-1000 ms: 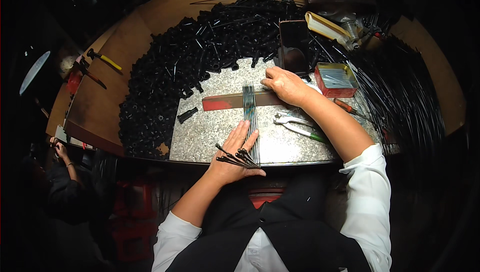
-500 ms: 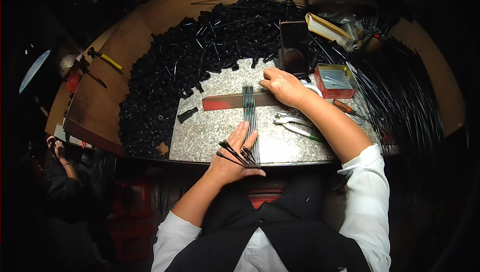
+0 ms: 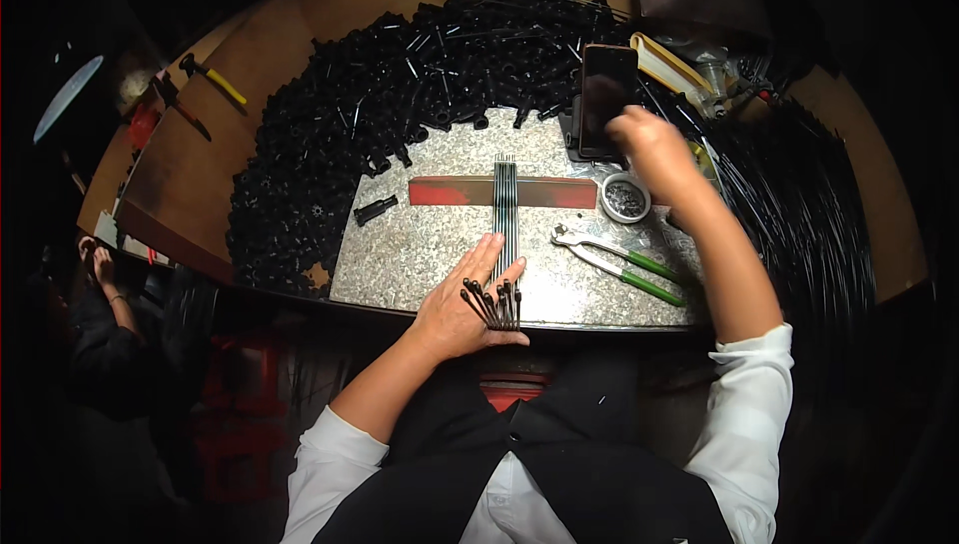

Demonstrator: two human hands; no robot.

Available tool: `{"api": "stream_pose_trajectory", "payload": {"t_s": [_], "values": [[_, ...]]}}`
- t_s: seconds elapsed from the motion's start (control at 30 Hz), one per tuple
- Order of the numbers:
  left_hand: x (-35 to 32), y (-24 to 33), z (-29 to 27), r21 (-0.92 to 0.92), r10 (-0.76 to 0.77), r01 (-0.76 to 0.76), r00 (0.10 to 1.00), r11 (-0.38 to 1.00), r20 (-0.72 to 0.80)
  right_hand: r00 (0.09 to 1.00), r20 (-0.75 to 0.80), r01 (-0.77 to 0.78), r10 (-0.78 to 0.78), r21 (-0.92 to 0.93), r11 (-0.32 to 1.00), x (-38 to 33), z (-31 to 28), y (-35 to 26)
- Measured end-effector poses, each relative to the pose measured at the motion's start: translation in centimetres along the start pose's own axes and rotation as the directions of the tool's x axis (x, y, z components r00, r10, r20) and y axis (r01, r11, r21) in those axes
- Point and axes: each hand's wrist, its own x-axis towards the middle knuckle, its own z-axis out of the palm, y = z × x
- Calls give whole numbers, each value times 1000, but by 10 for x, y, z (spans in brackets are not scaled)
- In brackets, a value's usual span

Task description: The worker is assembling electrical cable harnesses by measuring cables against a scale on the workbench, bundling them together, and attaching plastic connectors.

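Observation:
My left hand (image 3: 458, 299) lies over a row of thin metal rods (image 3: 506, 209), fingers stretched over them and thumb along the table's front edge. Black-tipped thin ends (image 3: 489, 299) fan up between its index finger and thumb. The rods cross a flat red-and-brown bar (image 3: 450, 191) on the speckled board (image 3: 400, 264). In the air by a dark phone (image 3: 607, 99), my right hand (image 3: 654, 149) is curled closed and blurred; anything in its fingers cannot be made out. Below it sit a white cup of small dark bits (image 3: 625, 197) and green-handled pincers (image 3: 624, 264).
A big heap of black plastic tube parts (image 3: 400, 84) curves round the board's far and left sides. Long black rods (image 3: 799, 204) lie at the right. A yellow-handled hammer (image 3: 215, 79) rests at the left rim. Another person's hands (image 3: 100, 259) show at far left.
My right hand has moved from the rods' far ends to the right, beside the phone, uncovering the white cup. The left hand stays on the rods. The view has shifted slightly.

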Motion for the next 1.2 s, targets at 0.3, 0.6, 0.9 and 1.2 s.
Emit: {"api": "stream_pose_trajectory", "payload": {"t_s": [0.3,0.6,0.9,1.2], "values": [[-17,-6,-4,-10,38,-38,999,999,-11,821,371,-285,434,-392,875,-37,-2,60],[-12,6,-11,5,47,-47,999,999,2,913,249,-245,323,-297,923,-57,11,84],[-15,-5,-8,24,36,-35,999,999,-4,970,106,-191,220,-238,953,-50,16,70],[-10,-1,-12,71,31,-36,998,997,63,991,-51,122,-122,-12,992,-12,14,-53]]}}
